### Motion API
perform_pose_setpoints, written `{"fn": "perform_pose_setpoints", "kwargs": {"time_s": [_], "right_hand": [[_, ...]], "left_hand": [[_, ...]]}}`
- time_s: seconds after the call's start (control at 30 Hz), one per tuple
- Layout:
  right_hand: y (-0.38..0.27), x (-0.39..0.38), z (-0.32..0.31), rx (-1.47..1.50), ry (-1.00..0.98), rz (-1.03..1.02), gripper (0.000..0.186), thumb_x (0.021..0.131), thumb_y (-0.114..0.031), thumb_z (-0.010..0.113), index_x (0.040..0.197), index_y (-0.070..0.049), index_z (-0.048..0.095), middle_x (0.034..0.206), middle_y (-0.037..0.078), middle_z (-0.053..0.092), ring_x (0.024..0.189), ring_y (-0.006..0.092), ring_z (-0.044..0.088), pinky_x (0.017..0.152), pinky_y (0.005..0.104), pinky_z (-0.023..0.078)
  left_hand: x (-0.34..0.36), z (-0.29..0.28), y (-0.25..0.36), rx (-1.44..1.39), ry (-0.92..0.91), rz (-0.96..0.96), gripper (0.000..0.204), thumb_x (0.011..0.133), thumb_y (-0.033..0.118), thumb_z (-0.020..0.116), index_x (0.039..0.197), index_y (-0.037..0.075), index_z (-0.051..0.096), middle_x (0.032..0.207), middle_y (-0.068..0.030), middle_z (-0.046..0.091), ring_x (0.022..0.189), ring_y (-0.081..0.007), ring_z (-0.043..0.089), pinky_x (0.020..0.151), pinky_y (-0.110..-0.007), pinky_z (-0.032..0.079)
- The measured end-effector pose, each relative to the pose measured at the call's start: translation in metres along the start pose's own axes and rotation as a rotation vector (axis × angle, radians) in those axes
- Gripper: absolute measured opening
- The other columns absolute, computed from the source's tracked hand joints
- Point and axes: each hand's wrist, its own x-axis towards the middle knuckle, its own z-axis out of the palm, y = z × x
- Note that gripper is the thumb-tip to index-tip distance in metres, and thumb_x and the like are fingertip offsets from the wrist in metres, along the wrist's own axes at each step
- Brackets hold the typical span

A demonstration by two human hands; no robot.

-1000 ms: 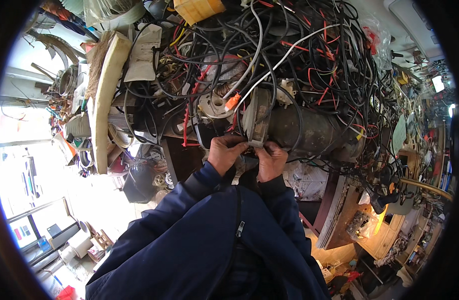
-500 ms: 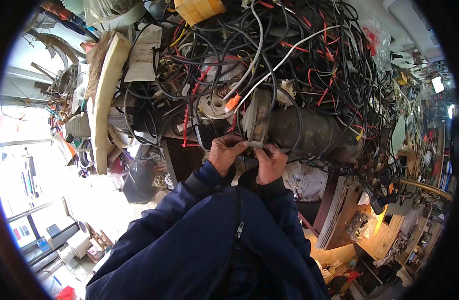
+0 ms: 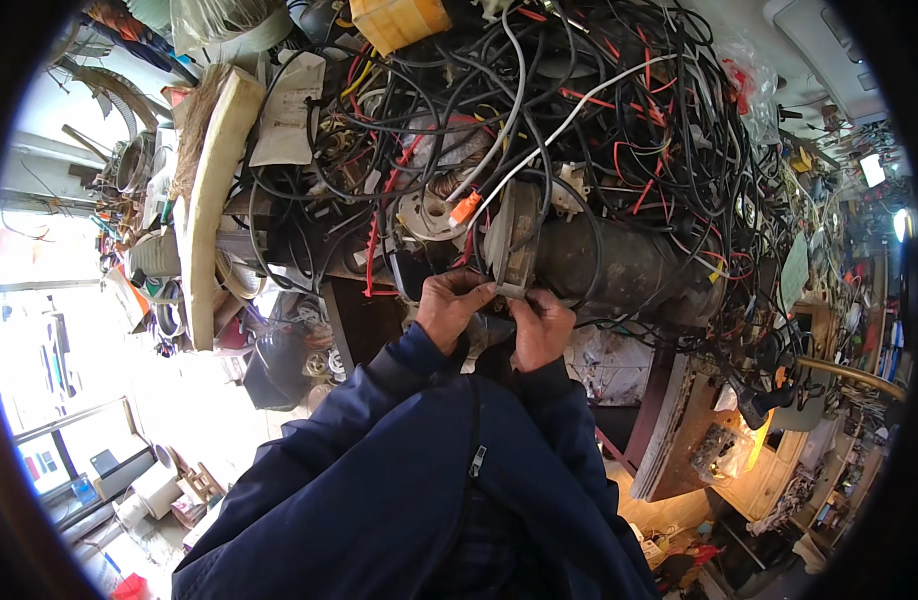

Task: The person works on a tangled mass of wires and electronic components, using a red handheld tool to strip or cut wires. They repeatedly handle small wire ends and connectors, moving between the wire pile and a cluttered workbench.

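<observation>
Densely tangled cables [image 3: 694, 140] in black, red and white drape over a dark cylindrical body [image 3: 634, 262], with a grey flange [image 3: 519, 235] standing at its left end. Low at that flange, a person's left hand [image 3: 452, 312] and right hand [image 3: 541, 330] work just beside each other, the fingers of each bent in close toward the thumb at the lower edge; fingertips are partly hidden, so whether they grip anything cannot be told. An orange connector [image 3: 464, 208] hangs left of the flange.
</observation>
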Motion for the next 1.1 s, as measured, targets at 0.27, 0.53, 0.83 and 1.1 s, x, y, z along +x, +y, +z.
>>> {"fn": "perform_pose_setpoints", "kwargs": {"time_s": [0.27, 0.53, 0.83, 1.1], "right_hand": [[0.009, 0.008, -0.007, -0.190, -0.022, -0.008, 0.014, 0.078, -0.004, 0.065, 0.085, 0.008, 0.066, 0.071, 0.005, 0.064, 0.068, 0.0082, 0.055, 0.062, 0.0245, 0.045], [0.008, 0.007, -0.003, -0.085, -0.014, 0.001, 0.011, 0.076, 0.000, 0.061, 0.081, 0.009, 0.065, 0.070, 0.004, 0.062, 0.067, 0.0084, 0.053, 0.061, 0.0246, 0.042], [0.006, 0.004, -0.008, -0.263, -0.018, -0.042, 0.009, 0.074, 0.001, 0.060, 0.077, 0.009, 0.063, 0.067, 0.004, 0.061, 0.064, 0.0078, 0.051, 0.057, 0.0262, 0.041], [0.006, 0.004, -0.010, -0.163, -0.052, 0.004, 0.011, 0.077, 0.000, 0.062, 0.084, 0.008, 0.066, 0.071, 0.004, 0.064, 0.067, 0.0086, 0.055, 0.063, 0.0259, 0.046]], "left_hand": [[0.000, 0.000, 0.001, 0.072, 0.015, 0.000, 0.008, 0.081, 0.000, 0.070, 0.088, -0.003, 0.067, 0.080, -0.0056, 0.067, 0.070, -0.0100, 0.061, 0.064, -0.024, 0.049], [0.001, -0.002, 0.001, 0.108, 0.017, 0.006, 0.009, 0.081, 0.000, 0.071, 0.088, -0.004, 0.066, 0.079, -0.0048, 0.067, 0.069, -0.0095, 0.060, 0.064, -0.024, 0.049], [-0.001, 0.000, 0.004, 0.116, 0.017, -0.020, 0.011, 0.081, 0.001, 0.071, 0.089, -0.004, 0.067, 0.080, -0.0049, 0.066, 0.070, -0.0095, 0.058, 0.064, -0.025, 0.048], [0.000, 0.000, 0.005, 0.108, 0.002, -0.021, 0.012, 0.081, 0.002, 0.072, 0.090, -0.004, 0.067, 0.081, -0.0048, 0.067, 0.071, -0.0089, 0.058, 0.064, -0.025, 0.048]]}}
